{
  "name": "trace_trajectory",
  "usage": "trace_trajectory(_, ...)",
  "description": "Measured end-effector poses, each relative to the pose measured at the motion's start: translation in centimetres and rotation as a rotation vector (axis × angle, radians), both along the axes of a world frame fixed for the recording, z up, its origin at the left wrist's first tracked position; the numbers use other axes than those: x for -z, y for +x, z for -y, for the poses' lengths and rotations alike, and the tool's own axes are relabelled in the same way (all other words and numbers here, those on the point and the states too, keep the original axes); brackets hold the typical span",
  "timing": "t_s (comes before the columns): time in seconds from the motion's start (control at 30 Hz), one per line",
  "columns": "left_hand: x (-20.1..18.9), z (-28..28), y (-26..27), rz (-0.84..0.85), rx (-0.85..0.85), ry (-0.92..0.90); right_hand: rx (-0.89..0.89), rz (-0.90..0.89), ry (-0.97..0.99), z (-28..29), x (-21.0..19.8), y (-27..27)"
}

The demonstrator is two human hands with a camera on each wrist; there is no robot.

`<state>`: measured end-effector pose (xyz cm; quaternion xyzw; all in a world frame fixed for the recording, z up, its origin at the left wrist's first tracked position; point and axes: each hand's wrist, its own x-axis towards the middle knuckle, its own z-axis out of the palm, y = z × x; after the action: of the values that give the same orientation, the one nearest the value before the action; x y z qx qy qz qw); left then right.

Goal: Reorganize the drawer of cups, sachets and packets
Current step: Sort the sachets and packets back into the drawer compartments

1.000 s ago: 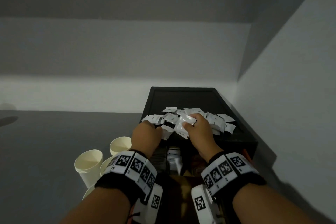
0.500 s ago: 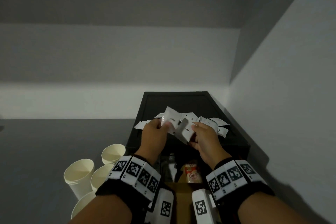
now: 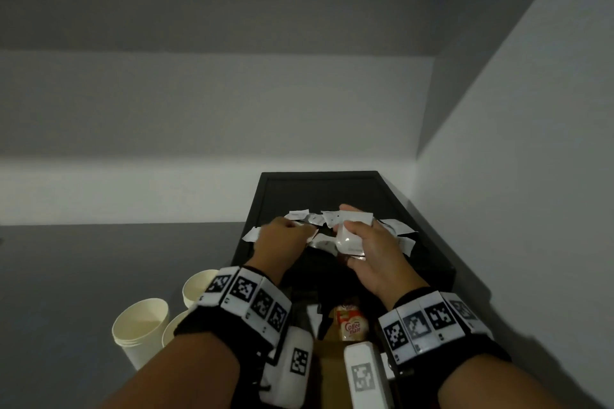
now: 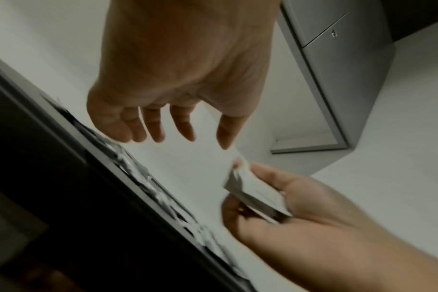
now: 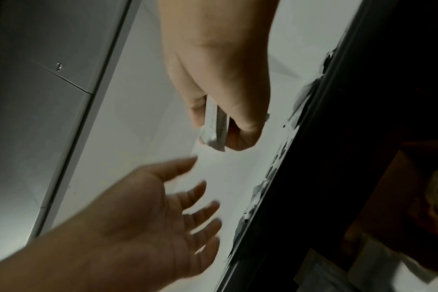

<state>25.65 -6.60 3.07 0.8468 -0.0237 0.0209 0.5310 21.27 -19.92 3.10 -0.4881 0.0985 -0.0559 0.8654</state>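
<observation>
Loose white sachets [image 3: 392,226] lie scattered on a black tray [image 3: 319,183] that tops the drawer unit. My right hand [image 3: 362,242] is raised over them and grips a small stack of white sachets [image 3: 349,236] between thumb and fingers; the same stack [image 4: 255,191] shows in the left wrist view and again as the stack [image 5: 216,126] in the right wrist view. My left hand [image 3: 282,237] hovers over the left part of the pile, and its fingers [image 4: 158,128] are relaxed and hold nothing. Below the wrists a Coffee mate packet [image 3: 349,325] lies in the open drawer.
Three cream paper cups [image 3: 143,325] stand on the grey counter left of the drawer unit. A white wall [image 3: 515,176] runs close along the right side of the tray. A grey cabinet [image 4: 338,69] hangs overhead.
Both hands were together on the sachet stack. My left hand has let go and moved left over the loose pile, while my right hand keeps the stack and has turned it upward.
</observation>
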Motion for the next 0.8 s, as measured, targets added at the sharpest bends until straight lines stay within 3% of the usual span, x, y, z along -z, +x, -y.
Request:
trace_trajectory(0.1, 1.0, -1.8, 2.4, -0.079, -0.084, 0.421, -0.025, 0.025, -0.071, 0.8, -0.6, -0.3)
trace_trajectory(0.2, 2.2, -2.4, 3.5, -0.152, 0.042, 0.842, -0.007, 0.032, -0.144, 1.2, -0.8, -0.3)
trace_trajectory(0.3, 2.7, -2.6, 3.6, -0.158, 0.152, 0.958, 0.017, 0.012, -0.248, 1.6, -0.7, 0.1)
trace_trajectory(0.53, 2.1, -2.5, 2.4, -0.153, 0.003, 0.846, 0.030, -0.039, -0.411, 2.2, -0.3, 0.1)
trace_trajectory(0.63, 1.1, -2.9, 1.9, 0.205, -0.091, 0.565, 0.032, -0.035, -0.394, 2.2, -0.1, 0.0)
trace_trajectory(0.7, 0.1, -2.9, 1.2, 0.379, -0.037, 0.345, 0.005, -0.044, -0.360, 2.2, -0.1, -0.1)
trace_trajectory(0.8, -1.5, -2.2, -0.1, 0.364, 0.266, 0.149, -0.056, -0.023, -0.336, 2.0, -0.4, -0.2)
